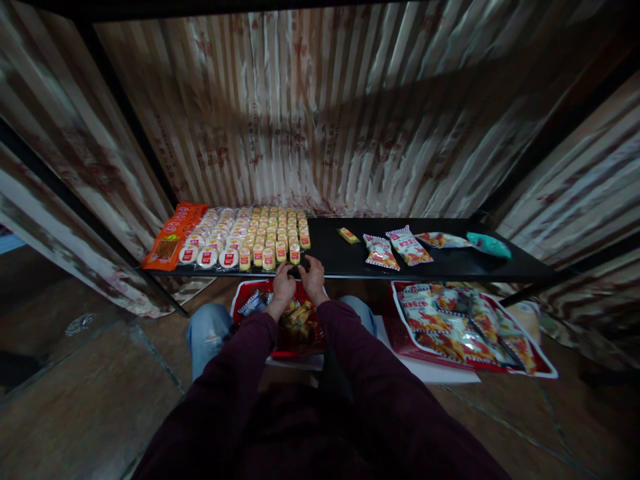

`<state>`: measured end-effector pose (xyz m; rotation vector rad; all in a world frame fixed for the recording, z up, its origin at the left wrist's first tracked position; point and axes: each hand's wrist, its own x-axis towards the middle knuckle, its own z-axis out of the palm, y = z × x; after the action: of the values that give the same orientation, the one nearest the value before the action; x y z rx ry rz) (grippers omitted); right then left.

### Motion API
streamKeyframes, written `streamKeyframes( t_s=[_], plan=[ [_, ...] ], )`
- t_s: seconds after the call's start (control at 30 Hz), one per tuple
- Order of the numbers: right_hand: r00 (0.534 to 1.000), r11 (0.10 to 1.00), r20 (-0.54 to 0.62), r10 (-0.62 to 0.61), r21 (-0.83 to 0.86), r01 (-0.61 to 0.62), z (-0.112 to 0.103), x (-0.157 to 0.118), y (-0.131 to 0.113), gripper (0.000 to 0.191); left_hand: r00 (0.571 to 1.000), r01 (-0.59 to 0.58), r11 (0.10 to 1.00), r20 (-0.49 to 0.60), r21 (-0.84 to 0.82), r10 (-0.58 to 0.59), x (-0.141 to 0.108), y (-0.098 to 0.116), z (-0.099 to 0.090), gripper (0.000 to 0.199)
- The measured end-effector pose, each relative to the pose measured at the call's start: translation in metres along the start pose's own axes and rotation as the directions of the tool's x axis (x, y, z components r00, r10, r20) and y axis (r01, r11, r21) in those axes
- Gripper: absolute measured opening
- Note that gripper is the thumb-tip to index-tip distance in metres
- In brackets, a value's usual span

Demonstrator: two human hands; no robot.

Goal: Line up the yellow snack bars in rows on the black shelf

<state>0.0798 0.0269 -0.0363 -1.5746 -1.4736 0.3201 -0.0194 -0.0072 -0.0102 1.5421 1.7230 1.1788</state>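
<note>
My left hand [284, 285] and my right hand [314, 279] are close together at the shelf's front edge, above a red basket. The fingers of both are bent inward; what they hold, if anything, is too dark to make out. Just beyond them stand rows of small yellow wrapped cakes [270, 233]. To their left are rows of round white wrapped cakes [219, 233]. The red basket [239, 300] between my knees holds loose yellow wrapped pieces [299, 320] and a few blue-and-white packets [255, 302].
On the black shelf [330, 257] lie an orange bag [175, 233], a single yellow packet [348, 235], several snack bags [409, 245] and a green packet [489, 245]. A second red basket [400, 340], full of snack bags, stands right. A striped curtain [300, 133] hangs behind.
</note>
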Motion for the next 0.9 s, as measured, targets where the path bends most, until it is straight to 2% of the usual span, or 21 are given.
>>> streamKeyframes(
  t_s=[0.23, 0.43, 0.53, 0.67, 0.9],
  plan=[
    [0.999, 0.999, 0.009, -0.038, 0.038, 0.038, -0.003, -0.006, -0.008, 0.032, 0.986, 0.037, 0.992, -0.165, 0.124, -0.016, -0.004, 0.004, -0.005, 0.044],
    [0.962, 0.971, 0.18, -0.208, 0.158, 0.18, 0.015, -0.01, -0.019, 0.031, 0.951, 0.063, 0.966, -0.308, 0.249, 0.017, -0.005, -0.008, -0.011, 0.045],
    [0.956, 0.969, 0.204, -0.212, 0.169, 0.179, 0.029, -0.01, -0.024, 0.031, 0.953, 0.084, 0.964, -0.304, 0.252, -0.003, -0.002, -0.016, -0.015, 0.046],
    [0.949, 0.974, 0.253, -0.188, 0.172, 0.147, 0.042, -0.01, -0.025, 0.032, 0.968, 0.057, 0.964, -0.25, 0.261, 0.011, 0.002, -0.024, -0.021, 0.045],
    [0.936, 0.971, 0.301, -0.181, 0.205, 0.122, 0.045, -0.006, -0.023, 0.035, 0.979, 0.025, 0.967, -0.2, 0.255, 0.028, 0.009, -0.029, -0.021, 0.045]
  ],
)
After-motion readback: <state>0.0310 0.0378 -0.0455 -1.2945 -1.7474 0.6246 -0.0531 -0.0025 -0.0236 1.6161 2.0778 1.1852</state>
